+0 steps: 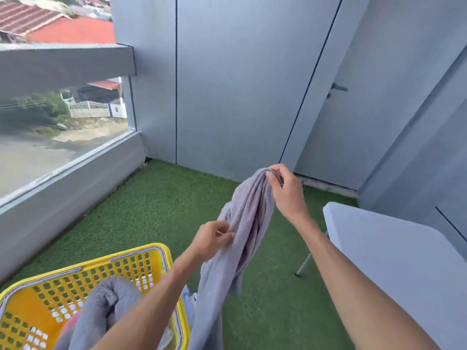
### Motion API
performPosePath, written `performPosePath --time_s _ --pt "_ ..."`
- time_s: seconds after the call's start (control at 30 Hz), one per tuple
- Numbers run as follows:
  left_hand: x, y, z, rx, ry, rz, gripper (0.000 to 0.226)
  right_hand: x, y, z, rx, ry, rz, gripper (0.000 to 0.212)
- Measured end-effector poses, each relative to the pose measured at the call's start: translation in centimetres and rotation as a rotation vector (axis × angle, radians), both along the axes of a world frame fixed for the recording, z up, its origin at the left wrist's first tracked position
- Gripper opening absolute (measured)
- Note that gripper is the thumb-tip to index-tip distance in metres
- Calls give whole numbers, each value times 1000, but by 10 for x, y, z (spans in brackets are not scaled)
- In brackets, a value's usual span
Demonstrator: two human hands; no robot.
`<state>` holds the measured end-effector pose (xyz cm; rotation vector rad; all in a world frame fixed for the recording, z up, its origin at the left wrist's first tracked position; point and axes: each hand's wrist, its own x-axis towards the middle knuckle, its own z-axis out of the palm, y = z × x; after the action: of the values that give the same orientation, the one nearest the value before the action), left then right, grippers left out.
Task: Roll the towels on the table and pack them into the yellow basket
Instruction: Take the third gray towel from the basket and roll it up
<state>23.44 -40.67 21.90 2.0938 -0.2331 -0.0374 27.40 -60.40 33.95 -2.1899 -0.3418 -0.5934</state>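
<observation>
A grey-lilac towel (246, 223) hangs bunched in the air above the green turf. My right hand (285, 190) pinches its top end, held high. My left hand (212, 239) pinches the towel's left edge lower down. The towel's bottom end drops out of view between my forearms. The yellow basket (146, 261) with perforated walls stands at the lower left. A grey towel (101, 306) lies bunched inside it, beside something pink. My left forearm crosses over the basket's right rim.
A white folding table (394, 253) stands at the right, one leg (305, 263) on the artificial grass (161, 210). A glass balcony railing (63, 157) runs along the left. Grey wall panels and a door with a handle (338, 87) close the far side.
</observation>
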Motion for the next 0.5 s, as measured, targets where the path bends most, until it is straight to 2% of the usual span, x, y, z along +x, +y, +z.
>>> performPosePath --time_s 0.07,0.17,0.23,0.3,0.43,0.5 --pt "5 -12 10 -62 -49 51 28 4 -17 6 1 2 -43 16" --pt "25 -28 36 -167 -142 107 24 13 -48 6 23 37 -120 15" --pt "47 -45 61 -180 -222 115 22 19 -71 1 10 132 -123 11" --pt "70 -69 92 -189 -304 93 21 24 -93 -2 -1 256 -36 10" --pt "114 -128 139 -109 -444 -124 30 55 -128 6 28 388 159 45" --pt "135 -155 147 -80 -477 -206 26 81 -150 13 57 399 190 47"
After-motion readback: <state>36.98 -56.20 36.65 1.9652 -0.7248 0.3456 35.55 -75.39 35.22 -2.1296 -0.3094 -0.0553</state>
